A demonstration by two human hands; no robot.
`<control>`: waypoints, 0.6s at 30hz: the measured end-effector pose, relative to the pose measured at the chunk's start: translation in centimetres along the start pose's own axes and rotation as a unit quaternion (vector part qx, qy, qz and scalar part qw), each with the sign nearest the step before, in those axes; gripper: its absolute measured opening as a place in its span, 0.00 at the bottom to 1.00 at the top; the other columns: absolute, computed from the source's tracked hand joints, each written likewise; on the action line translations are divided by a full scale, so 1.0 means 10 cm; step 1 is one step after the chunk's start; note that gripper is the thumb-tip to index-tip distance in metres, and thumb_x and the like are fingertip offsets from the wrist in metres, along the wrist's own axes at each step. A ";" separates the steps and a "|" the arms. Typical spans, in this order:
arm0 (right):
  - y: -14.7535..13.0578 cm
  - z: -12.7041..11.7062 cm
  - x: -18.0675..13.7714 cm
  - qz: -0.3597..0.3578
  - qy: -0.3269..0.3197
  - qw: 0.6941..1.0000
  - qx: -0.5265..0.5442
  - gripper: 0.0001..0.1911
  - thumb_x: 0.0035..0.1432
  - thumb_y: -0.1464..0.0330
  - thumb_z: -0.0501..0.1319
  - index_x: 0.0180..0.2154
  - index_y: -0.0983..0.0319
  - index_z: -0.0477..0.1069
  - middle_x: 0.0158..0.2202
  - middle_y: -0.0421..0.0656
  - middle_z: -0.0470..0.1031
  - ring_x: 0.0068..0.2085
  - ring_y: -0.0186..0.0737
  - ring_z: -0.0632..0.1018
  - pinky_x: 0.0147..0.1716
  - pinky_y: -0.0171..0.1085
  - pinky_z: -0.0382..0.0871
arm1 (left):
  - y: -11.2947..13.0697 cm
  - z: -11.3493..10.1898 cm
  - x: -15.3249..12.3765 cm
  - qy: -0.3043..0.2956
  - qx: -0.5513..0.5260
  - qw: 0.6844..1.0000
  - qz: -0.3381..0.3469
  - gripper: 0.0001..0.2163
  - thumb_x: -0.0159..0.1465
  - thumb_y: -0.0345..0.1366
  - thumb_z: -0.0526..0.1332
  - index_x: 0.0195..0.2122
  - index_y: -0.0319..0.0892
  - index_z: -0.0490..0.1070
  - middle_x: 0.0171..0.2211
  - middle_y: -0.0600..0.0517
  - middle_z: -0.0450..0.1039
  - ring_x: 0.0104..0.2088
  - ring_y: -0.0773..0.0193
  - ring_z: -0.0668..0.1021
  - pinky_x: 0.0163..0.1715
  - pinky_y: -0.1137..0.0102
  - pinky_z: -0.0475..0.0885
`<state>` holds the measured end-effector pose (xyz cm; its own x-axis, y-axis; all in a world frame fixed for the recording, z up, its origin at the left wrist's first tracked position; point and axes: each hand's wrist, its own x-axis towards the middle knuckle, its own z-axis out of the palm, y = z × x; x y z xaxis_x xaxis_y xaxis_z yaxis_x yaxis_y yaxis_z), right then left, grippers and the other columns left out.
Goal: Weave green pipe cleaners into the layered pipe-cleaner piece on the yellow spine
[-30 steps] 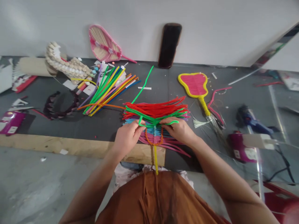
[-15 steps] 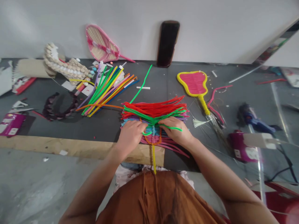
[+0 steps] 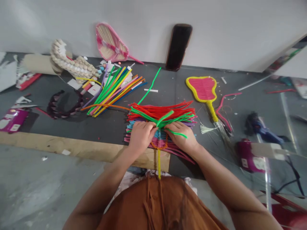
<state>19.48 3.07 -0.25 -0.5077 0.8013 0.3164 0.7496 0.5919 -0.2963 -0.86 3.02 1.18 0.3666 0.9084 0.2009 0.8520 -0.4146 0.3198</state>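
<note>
On the table in front of me lie rows of pipe cleaners in red (image 3: 163, 109), green, purple, blue and pink, joined along a central spine with a yellow stem (image 3: 159, 163) pointing toward me. My left hand (image 3: 143, 135) is closed in a pinch at the spine, on a green pipe cleaner (image 3: 165, 118) whose end slants up over the red row. Just across the spine, my right hand (image 3: 181, 136) pinches a green strand too, its tip sticking out over the fingers. Both palms cover part of the blue and pink rows. An orange pipe cleaner curves below the hands.
A loose bundle of coloured pipe cleaners (image 3: 115, 92) lies left. A phone (image 3: 179, 47) and a pink leaf-shaped fan (image 3: 111, 44) lean on the wall. Right are a yellow-rimmed pink fan (image 3: 202, 89), a blue glue gun (image 3: 263, 129) and a purple box (image 3: 247, 156).
The green end by my left hand has swung from below the fingers to upward over the red row. My left hand has moved slightly closer to the spine. The view has shifted a little.
</note>
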 end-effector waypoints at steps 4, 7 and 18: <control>-0.04 0.00 -0.01 -0.009 0.013 0.999 -0.033 0.13 0.69 0.68 0.52 0.36 0.61 0.74 0.31 0.43 0.77 0.33 0.38 0.74 0.34 0.35 0.63 | 0.04 0.05 0.00 -0.002 -0.046 0.999 -0.029 0.07 0.69 0.37 0.57 0.39 0.44 0.74 0.32 0.52 0.79 0.34 0.61 0.78 0.41 0.64 0.64; -0.10 -0.05 -0.01 -0.016 0.012 0.998 -0.060 0.12 0.68 0.70 0.52 0.39 0.62 0.74 0.31 0.42 0.77 0.32 0.37 0.73 0.32 0.35 0.61 | 0.04 0.03 -0.01 -0.006 -0.055 0.998 -0.037 0.07 0.68 0.37 0.57 0.39 0.44 0.74 0.32 0.52 0.79 0.35 0.60 0.78 0.42 0.64 0.63; -0.10 -0.12 0.14 -0.074 0.035 0.996 -0.044 0.08 0.66 0.71 0.56 0.38 0.63 0.74 0.38 0.45 0.79 0.43 0.43 0.72 0.42 0.40 0.62 | 0.05 0.03 0.03 -0.020 -0.070 0.996 -0.043 0.07 0.67 0.34 0.59 0.39 0.44 0.77 0.31 0.51 0.78 0.36 0.61 0.77 0.41 0.64 0.63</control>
<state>18.55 3.51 1.55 -0.5859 0.6967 0.4140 0.7050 0.6901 -0.1636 -0.19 3.06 1.16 0.3107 0.9415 0.1308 0.8212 -0.3351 0.4619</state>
